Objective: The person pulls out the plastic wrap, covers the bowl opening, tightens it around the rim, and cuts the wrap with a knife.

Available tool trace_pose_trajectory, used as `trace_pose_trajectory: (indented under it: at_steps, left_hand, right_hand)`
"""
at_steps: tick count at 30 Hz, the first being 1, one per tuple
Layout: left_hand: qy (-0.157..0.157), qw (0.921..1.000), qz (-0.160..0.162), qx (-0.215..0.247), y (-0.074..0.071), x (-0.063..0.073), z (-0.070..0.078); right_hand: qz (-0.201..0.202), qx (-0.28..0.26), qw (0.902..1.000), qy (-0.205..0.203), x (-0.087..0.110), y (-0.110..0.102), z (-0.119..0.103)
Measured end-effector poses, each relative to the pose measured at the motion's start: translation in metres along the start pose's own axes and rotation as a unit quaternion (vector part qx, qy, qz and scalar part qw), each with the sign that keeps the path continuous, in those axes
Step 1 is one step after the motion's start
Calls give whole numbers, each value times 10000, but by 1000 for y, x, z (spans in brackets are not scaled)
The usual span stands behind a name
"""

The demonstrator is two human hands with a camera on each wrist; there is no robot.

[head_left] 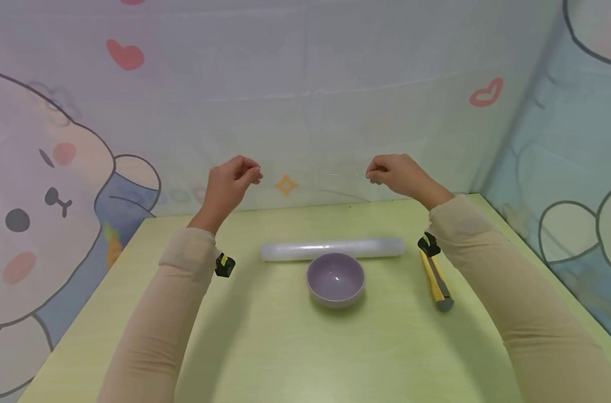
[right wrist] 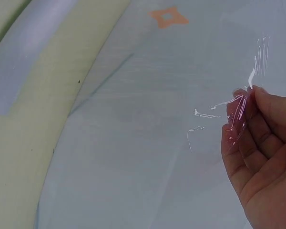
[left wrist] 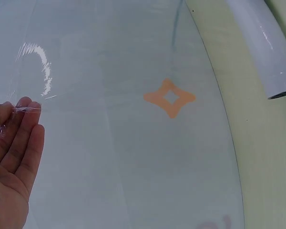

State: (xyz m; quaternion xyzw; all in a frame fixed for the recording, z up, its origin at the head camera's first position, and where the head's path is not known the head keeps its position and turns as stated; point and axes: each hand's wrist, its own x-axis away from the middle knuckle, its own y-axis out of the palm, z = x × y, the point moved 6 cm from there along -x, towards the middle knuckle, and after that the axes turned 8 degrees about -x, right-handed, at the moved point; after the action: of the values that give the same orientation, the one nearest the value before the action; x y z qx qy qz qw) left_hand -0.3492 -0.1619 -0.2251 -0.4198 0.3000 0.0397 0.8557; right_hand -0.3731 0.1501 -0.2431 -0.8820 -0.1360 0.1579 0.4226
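Observation:
Both hands are raised above the far edge of the table. My left hand (head_left: 231,182) pinches a gathered corner of clear plastic wrap (left wrist: 46,78) between thumb and fingers. In the right wrist view, the thumb and fingers of my right hand (right wrist: 257,152) pinch another part of this wrap, which folds over the fingertips. Between the hands the film is nearly invisible, showing only by thin glints. Below them lies a roll of plastic wrap (head_left: 332,249), sideways on the table. A small purple bowl (head_left: 336,280) stands upright just in front of the roll.
A yellow and grey utility knife (head_left: 438,282) lies right of the bowl, partly under the right wrist's camera (head_left: 428,244). Behind the pale green table (head_left: 305,358) hangs a printed cloth (head_left: 335,123) with cartoon figures, and a second printed cloth stands along the right side.

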Motion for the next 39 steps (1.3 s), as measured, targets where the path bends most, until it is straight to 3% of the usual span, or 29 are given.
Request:
trace_pose_trajectory:
  at_steps: [15, 24, 30, 39]
  left_hand:
    - [103, 9999, 41, 41, -4, -7, 3]
    - [42, 9999, 58, 81, -6, -2, 4]
    - [172, 9996, 130, 171, -8, 7, 7]
    - [296, 9989, 185, 300, -14, 33, 12]
  right_hand:
    - [63, 115, 9999, -63, -1, -8, -6]
    - [36, 151, 9998, -105, 3, -11, -8]
    - [-51, 108, 9998, -188, 14, -11, -12]
    - [-102, -5, 9988, -488, 40, -6, -22]
